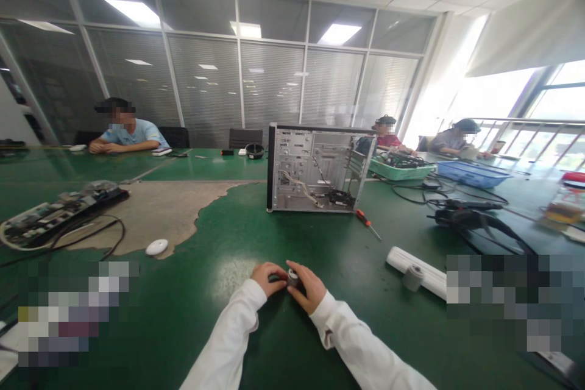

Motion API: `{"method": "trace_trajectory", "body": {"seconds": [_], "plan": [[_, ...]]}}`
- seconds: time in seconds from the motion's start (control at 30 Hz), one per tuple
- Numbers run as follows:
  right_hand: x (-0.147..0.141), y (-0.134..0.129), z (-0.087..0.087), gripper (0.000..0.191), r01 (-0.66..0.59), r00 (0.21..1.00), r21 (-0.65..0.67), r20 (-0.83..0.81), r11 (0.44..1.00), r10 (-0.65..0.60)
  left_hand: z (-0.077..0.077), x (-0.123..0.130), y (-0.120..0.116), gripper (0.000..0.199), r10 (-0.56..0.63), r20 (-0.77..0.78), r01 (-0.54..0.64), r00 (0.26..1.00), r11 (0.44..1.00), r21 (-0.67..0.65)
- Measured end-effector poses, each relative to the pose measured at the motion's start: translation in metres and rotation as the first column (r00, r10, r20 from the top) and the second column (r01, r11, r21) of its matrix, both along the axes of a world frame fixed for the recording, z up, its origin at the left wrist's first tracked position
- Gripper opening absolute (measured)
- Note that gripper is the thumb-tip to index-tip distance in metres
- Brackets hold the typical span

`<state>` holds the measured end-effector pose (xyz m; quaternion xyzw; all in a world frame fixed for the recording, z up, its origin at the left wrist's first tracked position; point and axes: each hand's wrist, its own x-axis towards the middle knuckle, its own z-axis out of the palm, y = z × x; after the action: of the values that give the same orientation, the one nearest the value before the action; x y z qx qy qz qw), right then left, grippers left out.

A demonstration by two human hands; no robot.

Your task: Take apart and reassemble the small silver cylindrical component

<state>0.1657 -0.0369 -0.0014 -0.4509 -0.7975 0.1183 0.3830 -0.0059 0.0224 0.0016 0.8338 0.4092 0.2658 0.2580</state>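
Observation:
A small grey cylinder [292, 279] with a lighter top is on the green table right in front of me, between my two hands. My left hand [267, 278] has its thumb and fingers curled against the cylinder's left side. From the other side, my right hand [309, 287] grips it with thumb and forefinger. What kind of part it is cannot be made out. To the right, a similar grey cylinder [414, 278] rests against a long white bar [425, 271]. Beyond my hands stands an open computer case [315, 170], and an orange-handled screwdriver [367, 223] lies beside its corner.
At the left are an opened device with boards [59, 210], cables and a white oval disc [157, 247]. Green [402, 172] and blue baskets [473, 175], black cabling [475, 219] and a red-lidded jar [567, 201] occupy the right. Several people sit around the table.

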Motion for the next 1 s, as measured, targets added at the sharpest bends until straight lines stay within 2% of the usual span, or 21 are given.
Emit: {"method": "trace_trajectory", "body": {"seconds": [0.1, 0.2, 0.3, 0.37, 0.47, 0.53, 0.6, 0.67, 0.7, 0.77, 0.83, 0.9, 0.93, 0.97, 1.0], "plan": [[0.006, -0.014, 0.002, 0.046, -0.003, 1.0, -0.011, -0.001, 1.0, 0.003, 0.0, 0.004, -0.004, 0.016, -0.03, 0.003, 0.03, 1.0, 1.0, -0.003], [0.031, -0.032, 0.0, 0.045, 0.049, 0.999, -0.01, 0.002, 0.999, -0.049, 0.001, 0.006, -0.006, 0.017, -0.035, 0.018, 0.035, 0.999, 0.999, -0.011], [0.072, -0.056, -0.009, 0.041, 0.172, 0.985, 0.012, 0.013, 0.985, -0.172, 0.001, 0.006, -0.005, 0.019, -0.032, 0.041, 0.033, 0.999, 0.999, -0.024], [0.105, -0.073, -0.016, 0.04, 0.326, 0.945, 0.05, 0.007, 0.944, -0.327, 0.0, 0.006, -0.003, 0.02, -0.029, 0.05, 0.031, 0.998, 0.999, -0.028], [0.16, -0.099, -0.025, 0.043, 0.586, 0.804, 0.103, 0.045, 0.804, -0.593, -0.002, 0.007, -0.001, 0.021, -0.025, 0.053, 0.026, 0.998, 0.999, -0.03], [0.195, -0.112, -0.029, 0.048, 0.731, 0.661, 0.146, 0.091, 0.666, -0.745, -0.003, 0.007, 0.001, 0.022, -0.025, 0.052, 0.026, 0.998, 0.999, -0.032], [0.224, -0.119, -0.033, 0.053, 0.848, 0.493, 0.165, 0.107, 0.504, -0.864, -0.004, 0.008, 0.003, 0.021, -0.032, 0.052, 0.034, 0.998, 0.999, -0.03], [0.246, -0.121, -0.037, 0.058, 0.921, 0.348, 0.146, 0.11, 0.362, -0.931, -0.005, 0.008, 0.004, 0.021, -0.041, 0.052, 0.043, 0.998, 0.999, -0.028], [0.254, -0.12, -0.038, 0.061, 0.942, 0.296, 0.131, 0.108, 0.309, -0.949, -0.006, 0.008, 0.004, 0.022, -0.045, 0.052, 0.046, 0.998, 0.999, -0.028], [0.264, -0.118, -0.039, 0.067, 0.96, 0.243, 0.12, 0.085, 0.252, -0.966, -0.006, 0.007, 0.004, 0.022, -0.044, 0.05, 0.046, 0.998, 0.998, -0.03], [0.264, -0.116, -0.036, 0.07, 0.96, 0.219, 0.182, -0.004, 0.214, -0.976, -0.006, 0.006, 0.004, 0.023, -0.041, 0.05, 0.043, 0.998, 0.999, -0.034], [0.255, -0.115, -0.031, 0.063, 0.928, 0.25, 0.31, -0.115, 0.205, -0.961, -0.006, 0.006, 0.004, 0.023, -0.035, 0.052, 0.037, 0.998, 0.999, -0.04], [0.246, -0.115, -0.028, 0.057, 0.893, 0.31, 0.382, -0.142, 0.236, -0.94, -0.006, 0.006, 0.004, 0.023, -0.032, 0.053, 0.034, 0.998, 0.998, -0.045], [0.233, -0.113, -0.025, 0.05, 0.844, 0.397, 0.443, -0.133, 0.303, -0.908, -0.006, 0.006, 0.004, 0.023, -0.028, 0.053, 0.031, 0.998, 0.998, -0.05], [0.219, -0.111, -0.023, 0.044, 0.776, 0.505, 0.481, -0.086, 0.408, -0.859, -0.005, 0.006, 0.004, 0.023, -0.025, 0.054, 0.028, 0.998, 0.998, -0.057]]}}
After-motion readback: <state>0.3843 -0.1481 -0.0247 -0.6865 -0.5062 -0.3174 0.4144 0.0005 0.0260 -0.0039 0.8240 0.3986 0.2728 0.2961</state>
